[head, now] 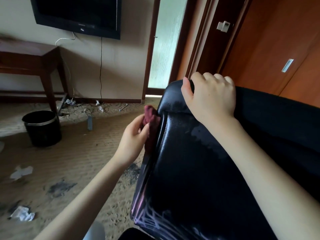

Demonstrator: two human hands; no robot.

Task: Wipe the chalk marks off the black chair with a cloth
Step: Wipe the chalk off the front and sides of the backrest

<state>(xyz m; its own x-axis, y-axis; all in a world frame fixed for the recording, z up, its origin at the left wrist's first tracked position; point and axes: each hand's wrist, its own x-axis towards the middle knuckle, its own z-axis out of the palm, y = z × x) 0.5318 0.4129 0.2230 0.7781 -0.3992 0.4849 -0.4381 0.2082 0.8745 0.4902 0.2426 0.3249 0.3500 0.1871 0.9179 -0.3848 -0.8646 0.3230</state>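
Head view, looking down over a black chair (pixel 183 161) whose glossy padded back runs lengthwise from the lower centre of the frame up and away toward a frosted glass door panel (pixel 166 42), its rounded top edge farthest from the camera. Pale pink and white chalk marks (pixel 147 217) streak the near lower end and the left side edge; the upper part shows dull damp smears. The right hand (pixel 211 96) curls over the top edge, fingers wrapped behind it, thumb in front. The left hand (pixel 134 137) pinches a bunched dark red cloth (pixel 150 118) against the chair's left side edge. Open carpet (pixel 86 153) lies to the left, littered with crumpled paper scraps (pixel 22 213); a black waste bin (pixel 42 128) stands well apart near a wooden table (pixel 34 61). An orange wooden door (pixel 277 49) stands beyond the chair on the right.
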